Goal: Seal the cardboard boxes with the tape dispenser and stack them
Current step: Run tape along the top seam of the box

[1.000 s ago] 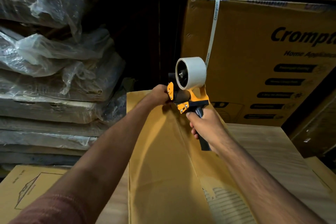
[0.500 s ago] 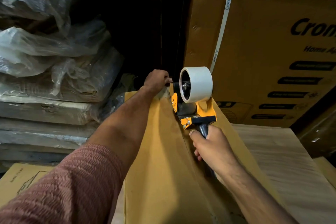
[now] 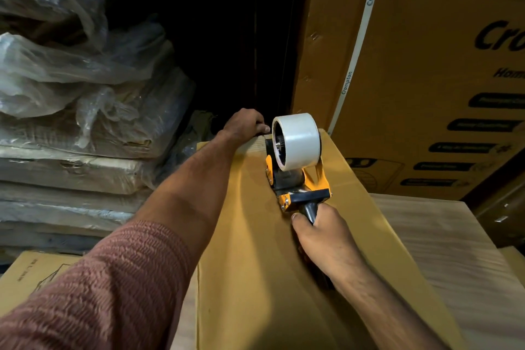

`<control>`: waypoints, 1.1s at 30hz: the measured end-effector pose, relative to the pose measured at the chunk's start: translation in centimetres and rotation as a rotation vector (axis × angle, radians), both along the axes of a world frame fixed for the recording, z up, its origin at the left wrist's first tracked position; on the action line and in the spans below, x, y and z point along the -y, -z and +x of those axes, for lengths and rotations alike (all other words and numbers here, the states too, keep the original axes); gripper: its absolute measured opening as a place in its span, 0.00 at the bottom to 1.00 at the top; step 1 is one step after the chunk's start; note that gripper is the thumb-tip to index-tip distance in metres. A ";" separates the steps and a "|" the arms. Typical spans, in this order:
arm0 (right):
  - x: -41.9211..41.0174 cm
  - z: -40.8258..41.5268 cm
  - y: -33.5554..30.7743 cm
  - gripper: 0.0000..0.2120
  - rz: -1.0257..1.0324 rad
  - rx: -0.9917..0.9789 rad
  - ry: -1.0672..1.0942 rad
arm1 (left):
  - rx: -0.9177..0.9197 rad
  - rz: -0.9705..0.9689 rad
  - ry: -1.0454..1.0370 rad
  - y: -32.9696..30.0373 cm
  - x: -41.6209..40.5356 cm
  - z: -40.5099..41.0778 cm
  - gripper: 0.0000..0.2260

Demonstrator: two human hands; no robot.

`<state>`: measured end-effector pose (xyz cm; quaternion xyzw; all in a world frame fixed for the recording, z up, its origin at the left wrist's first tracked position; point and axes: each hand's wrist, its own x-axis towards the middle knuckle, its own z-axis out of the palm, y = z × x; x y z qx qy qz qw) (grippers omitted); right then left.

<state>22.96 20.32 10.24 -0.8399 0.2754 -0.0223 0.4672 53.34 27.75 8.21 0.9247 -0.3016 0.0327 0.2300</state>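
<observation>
A long brown cardboard box point(image 3: 250, 250) lies lengthwise in front of me. An orange and black tape dispenser point(image 3: 295, 167) with a white roll of tape stands on the box's top near its far end. My right hand point(image 3: 321, 239) grips the dispenser's black handle. My left hand point(image 3: 245, 123) reaches to the box's far edge, its fingers curled over that edge beside the roll. The fingertips are hidden behind the edge.
A large printed cardboard carton point(image 3: 420, 74) with a white strap stands at the back right. Plastic-wrapped flat packs point(image 3: 79, 128) are stacked on the left. Another cardboard box point(image 3: 37, 273) lies at lower left. A pale wooden surface point(image 3: 443, 250) lies to the right.
My left hand has moved from beside the dispenser forward to the box's far edge. The dispenser has come down onto the box top, and my view has drawn closer.
</observation>
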 end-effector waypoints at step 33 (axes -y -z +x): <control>-0.1 -5.4 -2.0 0.13 0.438 0.070 -0.169 | -0.218 0.318 -0.370 -0.3 0.7 -8.4 0.31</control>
